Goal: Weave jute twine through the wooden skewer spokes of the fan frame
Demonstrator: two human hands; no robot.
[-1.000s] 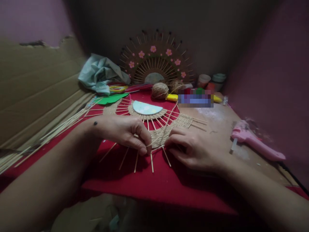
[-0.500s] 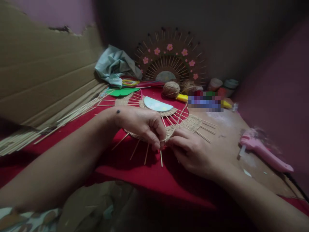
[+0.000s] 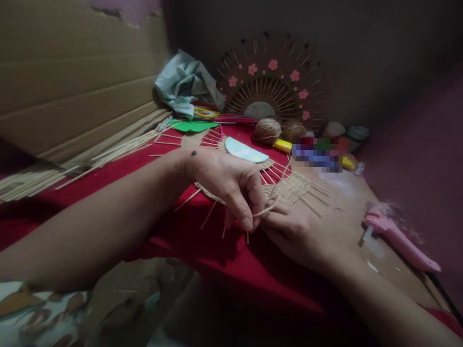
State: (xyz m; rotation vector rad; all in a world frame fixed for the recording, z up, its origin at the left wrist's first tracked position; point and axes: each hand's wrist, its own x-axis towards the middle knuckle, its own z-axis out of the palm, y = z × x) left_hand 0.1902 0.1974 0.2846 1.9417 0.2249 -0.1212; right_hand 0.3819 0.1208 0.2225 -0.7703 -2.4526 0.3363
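Observation:
A half-round woven fan point(image 3: 294, 186) lies on red cloth point(image 3: 217, 250), its thin sticks radiating from a pale blue half-disc point(image 3: 246, 149) through a band of twine weave. My left hand point(image 3: 231, 185) reaches over the weave, thumb and fingers pinched on a strand of twine point(image 3: 268, 210) near the outer edge. That strand loops up to the right across the fan. Beside it, my right hand point(image 3: 289, 224) is closed at the fan's outer edge; its fingertips are partly hidden, and it seems to grip the woven edge there.
A pink glue gun point(image 3: 401, 241) lies on the right. Behind the fan are a twine ball point(image 3: 267, 131), a green sheet point(image 3: 193, 126), a crumpled cloth point(image 3: 188, 84) and a finished-looking flowered fan point(image 3: 271, 79). Loose sticks point(image 3: 119, 150) lie left by a cardboard wall point(image 3: 79, 62).
My left fingers have moved slightly away from the fan's edge, and more of the twine strand now shows between the hands. The whole view has shifted a little.

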